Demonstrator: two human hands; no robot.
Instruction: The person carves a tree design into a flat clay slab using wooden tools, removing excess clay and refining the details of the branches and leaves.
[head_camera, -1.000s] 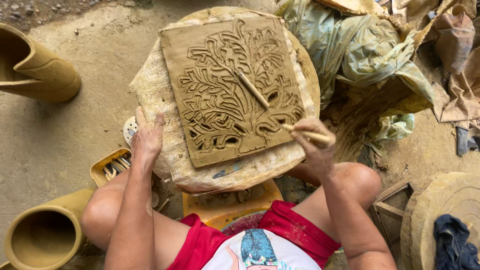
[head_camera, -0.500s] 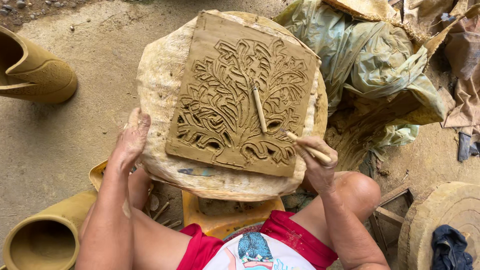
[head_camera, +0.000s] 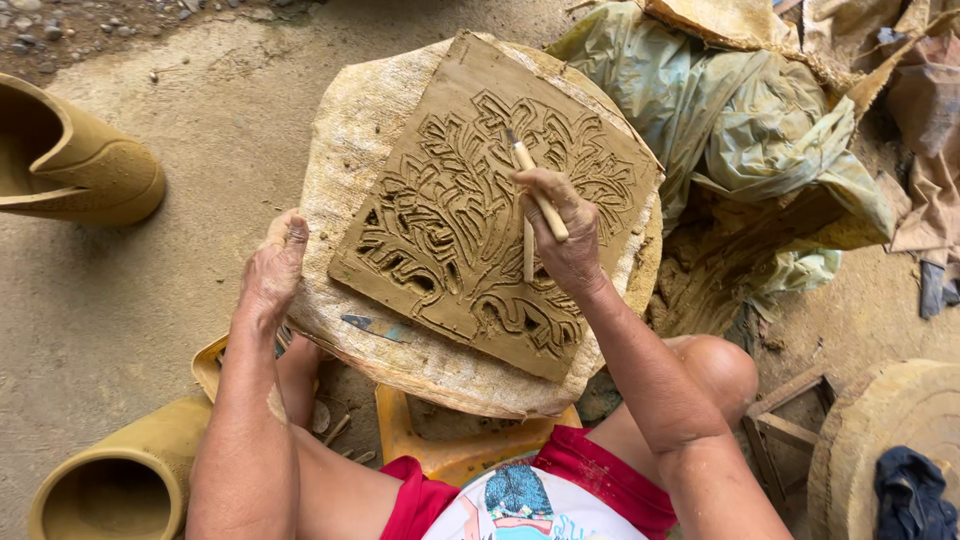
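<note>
Change: the clay slab now sits turned clockwise on its round board compared with a second ago; right hand has come up from the slab's near edge to the middle of the carving.
Meaning: reads as the board being rotated to bring a fresh part of the tree relief under the tool.
Right hand: clenched round a wooden carving stick, tip on the upper branches; a second stick lies on the trunk.
Left hand: flat and loose on the board's left rim, grasping nothing.
Slab: centre of board, cut with leaf and branch grooves.
Surface: board dusty, clay-smeared, resting on a yellow stool.
Room: bare dirt floor; clay pots at left; crumpled plastic sheeting at right.
</note>
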